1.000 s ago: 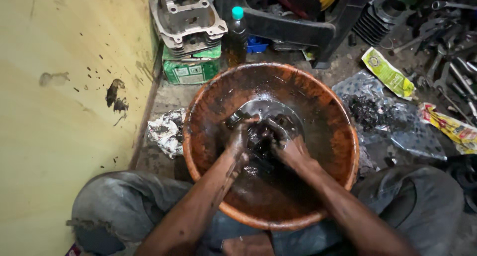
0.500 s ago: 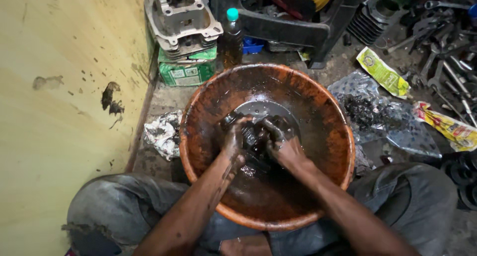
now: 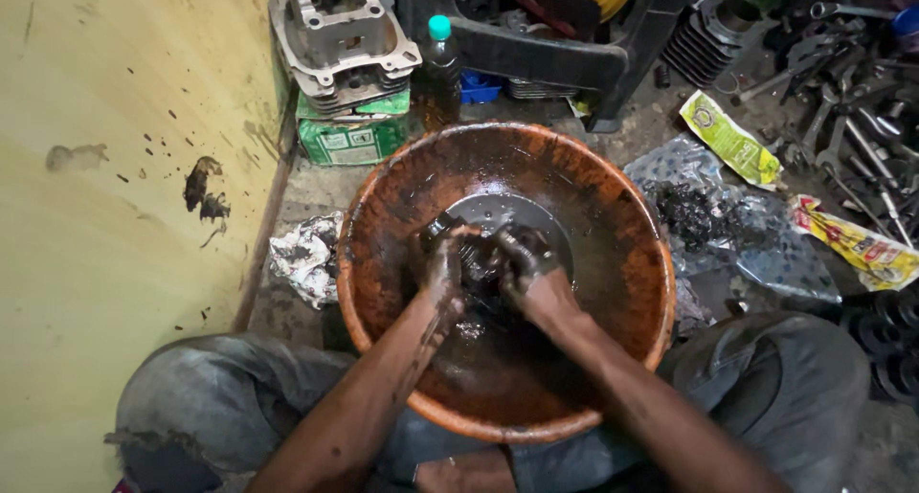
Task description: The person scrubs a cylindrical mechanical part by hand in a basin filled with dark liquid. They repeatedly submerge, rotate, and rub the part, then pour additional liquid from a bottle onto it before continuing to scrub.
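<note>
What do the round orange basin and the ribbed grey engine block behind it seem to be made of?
Round orange basin: probably plastic, with a smooth moulded rim, dulled by dark oily grime. Ribbed grey engine block: apparently cast metal, likely aluminium, matte grey with thin cooling fins and bolt holes.

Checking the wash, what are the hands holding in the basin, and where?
Both hands, left hand and right hand, clasp a dark oily metal part from either side; exact grip unclear.
</note>
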